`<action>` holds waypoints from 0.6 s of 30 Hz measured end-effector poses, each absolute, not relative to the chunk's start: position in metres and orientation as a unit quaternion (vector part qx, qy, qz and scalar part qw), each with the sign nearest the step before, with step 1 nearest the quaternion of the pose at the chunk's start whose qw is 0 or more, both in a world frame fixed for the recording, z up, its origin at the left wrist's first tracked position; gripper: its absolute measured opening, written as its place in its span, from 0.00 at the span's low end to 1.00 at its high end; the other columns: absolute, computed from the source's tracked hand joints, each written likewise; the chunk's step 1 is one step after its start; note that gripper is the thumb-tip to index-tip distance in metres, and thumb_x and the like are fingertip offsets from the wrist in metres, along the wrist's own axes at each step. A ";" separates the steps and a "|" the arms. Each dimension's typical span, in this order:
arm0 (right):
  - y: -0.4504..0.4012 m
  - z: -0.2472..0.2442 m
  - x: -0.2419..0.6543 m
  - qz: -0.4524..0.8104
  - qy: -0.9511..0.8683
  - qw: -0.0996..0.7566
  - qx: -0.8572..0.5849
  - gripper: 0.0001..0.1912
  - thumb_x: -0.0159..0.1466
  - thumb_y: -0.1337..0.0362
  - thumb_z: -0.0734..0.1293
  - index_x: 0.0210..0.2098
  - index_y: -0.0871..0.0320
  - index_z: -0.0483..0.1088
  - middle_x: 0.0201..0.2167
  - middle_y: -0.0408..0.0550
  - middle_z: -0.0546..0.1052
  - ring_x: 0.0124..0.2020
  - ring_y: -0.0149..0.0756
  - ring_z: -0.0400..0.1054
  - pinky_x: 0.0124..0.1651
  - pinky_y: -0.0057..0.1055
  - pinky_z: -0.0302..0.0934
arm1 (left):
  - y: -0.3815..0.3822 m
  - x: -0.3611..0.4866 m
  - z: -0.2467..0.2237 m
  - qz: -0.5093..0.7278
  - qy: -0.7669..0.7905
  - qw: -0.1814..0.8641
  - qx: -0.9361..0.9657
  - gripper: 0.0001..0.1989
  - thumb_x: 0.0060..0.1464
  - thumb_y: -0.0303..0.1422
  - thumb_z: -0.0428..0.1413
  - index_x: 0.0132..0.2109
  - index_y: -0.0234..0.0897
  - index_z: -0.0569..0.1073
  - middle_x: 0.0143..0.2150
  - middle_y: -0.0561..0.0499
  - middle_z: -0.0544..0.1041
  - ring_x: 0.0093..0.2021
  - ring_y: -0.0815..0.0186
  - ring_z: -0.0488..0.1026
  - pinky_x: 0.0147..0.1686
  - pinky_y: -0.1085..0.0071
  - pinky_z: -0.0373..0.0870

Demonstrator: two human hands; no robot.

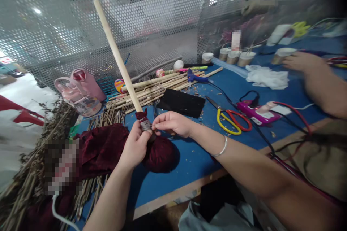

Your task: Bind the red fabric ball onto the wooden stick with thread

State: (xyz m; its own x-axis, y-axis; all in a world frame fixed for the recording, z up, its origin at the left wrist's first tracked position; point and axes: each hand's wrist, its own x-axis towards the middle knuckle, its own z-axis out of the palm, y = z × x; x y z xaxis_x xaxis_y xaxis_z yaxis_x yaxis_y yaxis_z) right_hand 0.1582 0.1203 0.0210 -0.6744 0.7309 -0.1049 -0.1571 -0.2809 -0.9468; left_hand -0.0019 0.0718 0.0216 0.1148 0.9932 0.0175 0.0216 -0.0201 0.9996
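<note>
A pale wooden stick (116, 54) rises up and to the left from a ball wrapped in dark red cloth (160, 154). Grey binding (145, 124) circles the cloth at the stick's lower end. My left hand (136, 143) is closed around this bound neck, thumb on top. Beside it, my right hand (172, 123) pinches something too thin to make out, its fingertips close to the binding. More dark red cloth (104, 148) lies on the left, partly behind my left forearm.
Scissors (229, 121) with red and yellow handles, black cloth (182, 103), a blue glue gun (195, 77) and a purple power strip (257, 113) lie on the blue table. Sticks, dried stalks and pink bottles (88, 85) are at left. Another person's hand (300, 61) touches a cup at right.
</note>
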 end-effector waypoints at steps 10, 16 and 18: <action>0.112 0.021 0.155 0.762 -0.509 0.332 -0.224 0.14 0.52 0.60 0.70 0.33 0.65 0.72 0.16 0.41 0.72 0.12 0.19 0.55 0.13 0.19 0.37 | 0.065 0.002 0.021 0.487 0.450 0.540 0.518 0.07 0.51 0.30 0.47 0.38 0.37 0.65 0.30 0.54 0.73 0.30 0.69 0.71 0.32 0.73 0.65; 0.120 0.013 0.155 0.764 -0.502 0.341 -0.219 0.12 0.51 0.61 0.71 0.30 0.65 0.71 0.21 0.45 0.75 0.16 0.24 0.64 0.12 0.18 0.40 | 0.069 0.000 0.016 0.495 0.432 0.570 0.493 0.08 0.51 0.33 0.47 0.38 0.36 0.65 0.31 0.53 0.73 0.32 0.67 0.72 0.33 0.71 0.67; 0.122 0.012 0.156 0.751 -0.520 0.347 -0.215 0.11 0.53 0.62 0.70 0.30 0.65 0.71 0.22 0.45 0.75 0.18 0.25 0.67 0.15 0.19 0.47 | 0.070 0.000 0.015 0.494 0.438 0.569 0.490 0.08 0.51 0.33 0.47 0.38 0.37 0.65 0.31 0.52 0.73 0.32 0.67 0.72 0.33 0.71 0.67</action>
